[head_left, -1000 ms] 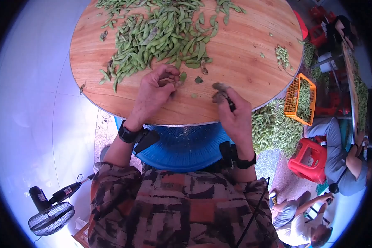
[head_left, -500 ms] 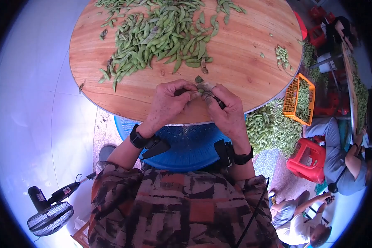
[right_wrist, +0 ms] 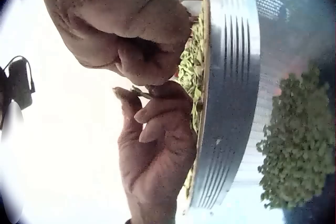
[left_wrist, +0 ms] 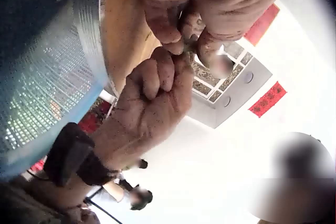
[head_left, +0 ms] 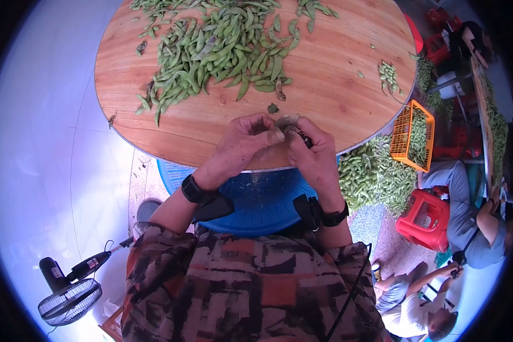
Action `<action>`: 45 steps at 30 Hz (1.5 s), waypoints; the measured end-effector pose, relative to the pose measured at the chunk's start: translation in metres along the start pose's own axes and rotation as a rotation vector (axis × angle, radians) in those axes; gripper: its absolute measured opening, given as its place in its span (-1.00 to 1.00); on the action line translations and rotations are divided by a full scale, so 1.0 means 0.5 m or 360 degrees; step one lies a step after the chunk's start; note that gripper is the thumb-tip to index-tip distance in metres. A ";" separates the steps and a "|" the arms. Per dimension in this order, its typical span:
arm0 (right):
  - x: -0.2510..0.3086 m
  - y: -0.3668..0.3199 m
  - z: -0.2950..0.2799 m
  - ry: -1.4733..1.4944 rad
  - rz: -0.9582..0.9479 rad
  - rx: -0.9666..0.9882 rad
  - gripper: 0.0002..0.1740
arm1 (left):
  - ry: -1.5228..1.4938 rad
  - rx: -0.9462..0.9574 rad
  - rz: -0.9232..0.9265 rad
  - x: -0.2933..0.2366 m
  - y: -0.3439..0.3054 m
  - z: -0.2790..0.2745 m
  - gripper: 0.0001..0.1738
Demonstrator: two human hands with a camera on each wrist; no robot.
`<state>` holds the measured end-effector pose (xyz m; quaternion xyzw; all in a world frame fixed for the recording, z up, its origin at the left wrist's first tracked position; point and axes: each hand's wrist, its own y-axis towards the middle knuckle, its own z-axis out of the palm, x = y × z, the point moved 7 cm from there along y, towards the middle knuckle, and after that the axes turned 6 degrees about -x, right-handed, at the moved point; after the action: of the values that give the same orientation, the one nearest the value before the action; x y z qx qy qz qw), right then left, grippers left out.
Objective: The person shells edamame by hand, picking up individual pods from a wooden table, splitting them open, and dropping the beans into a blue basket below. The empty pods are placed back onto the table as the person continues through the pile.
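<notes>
Both hands meet over the near part of the round wooden table (head_left: 330, 74). My left hand (head_left: 239, 145) pinches a small green bean pod (right_wrist: 140, 93), which shows between thumb and fingers in the right wrist view. Against it, my right hand (head_left: 314, 157) has its fingertips together and grips a small black object (head_left: 306, 140), mostly hidden; I cannot tell its kind. Grey covering shows at the right fingertips. Beyond the hands lies a heap of green bean pods (head_left: 216, 54). A dark green scrap (head_left: 273, 108) rests just past the fingertips.
Below the table edge stands a large blue basket (head_left: 251, 208); green beans show inside it in the wrist views. At right are a small bean pile (head_left: 387, 77), an orange crate (head_left: 402, 134), pods on the floor (head_left: 376, 176), a red stool (head_left: 424, 222) and seated people. A fan (head_left: 71, 302) stands left.
My left hand has come from the heap's near edge rightward and toward me, carrying a pod to my right hand. The right hand moved slightly left. The pod is now mostly hidden in the head view.
</notes>
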<state>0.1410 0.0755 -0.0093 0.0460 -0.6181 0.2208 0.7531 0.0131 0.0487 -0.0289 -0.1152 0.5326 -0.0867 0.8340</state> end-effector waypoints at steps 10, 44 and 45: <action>0.037 -0.004 -0.004 -0.0484 -0.0563 -0.0264 -0.73 | 0.0547 -0.0220 0.0335 -0.023 -0.010 0.008 -0.80; 0.018 -0.001 -0.008 -0.0099 -0.0271 -0.0405 -0.67 | 0.0010 0.0000 0.0082 0.010 -0.010 0.006 -0.78; 0.018 -0.001 -0.011 -0.0100 -0.0271 -0.0404 -0.67 | -0.0136 0.0000 0.0044 0.010 -0.008 0.006 -0.78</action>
<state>0.1473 0.0792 -0.0017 0.0094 -0.6581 0.0746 0.7492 0.0179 0.0438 -0.0309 -0.1113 0.4980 -0.0701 0.8572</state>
